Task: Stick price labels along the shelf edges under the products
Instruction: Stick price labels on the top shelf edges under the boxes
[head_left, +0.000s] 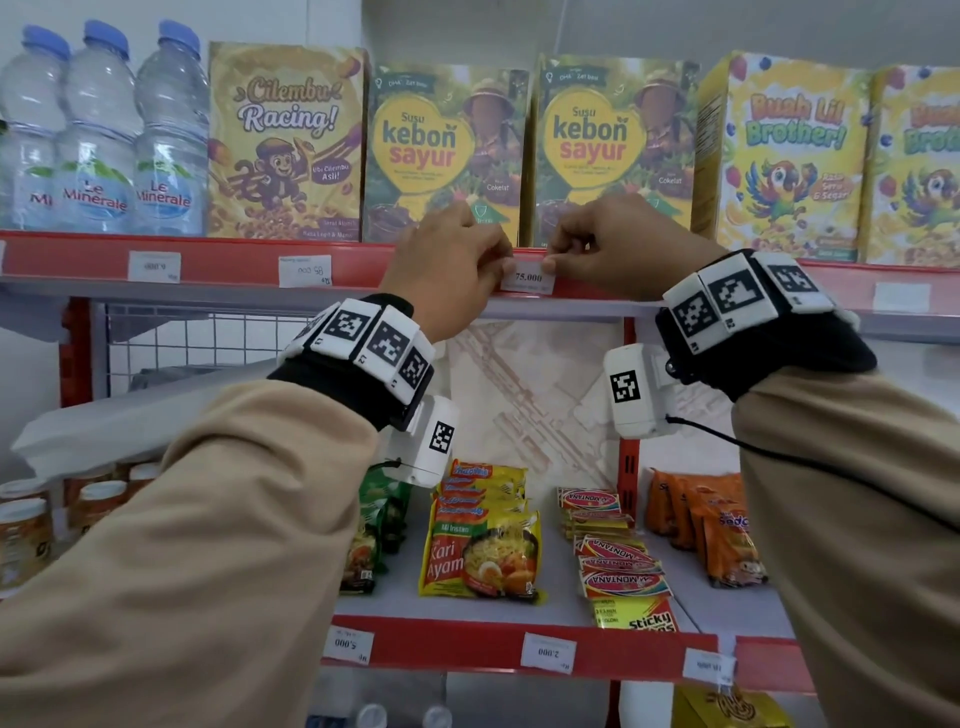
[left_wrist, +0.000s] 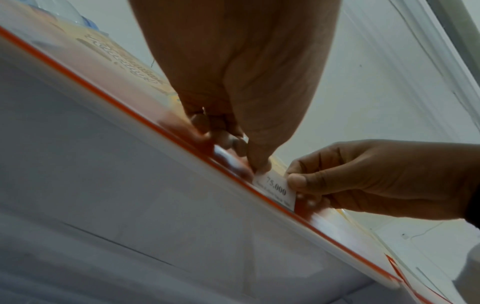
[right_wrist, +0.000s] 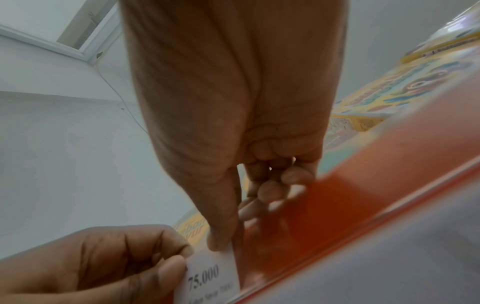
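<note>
white "75.000" label (head_left: 528, 279) pinched by both hands on red shelf edge (head_left: 234, 260)

Soft, even indoor light fills the head view, whose edges bow outward. Both wrist views are dimmer, with the glossy red shelf edge (right_wrist: 363, 185) smeared out of focus.

A shop: priced red shelf edges (head_left: 249, 262) under cereal boxes (head_left: 284, 143)

I count three bottles (head_left: 98, 130) and five boxes (head_left: 284, 143) on the top shelf. Seven labels (head_left: 528, 280) show along the two red shelf edges (head_left: 234, 260), four above and three below. Two hands (head_left: 449, 262) are up.
</note>
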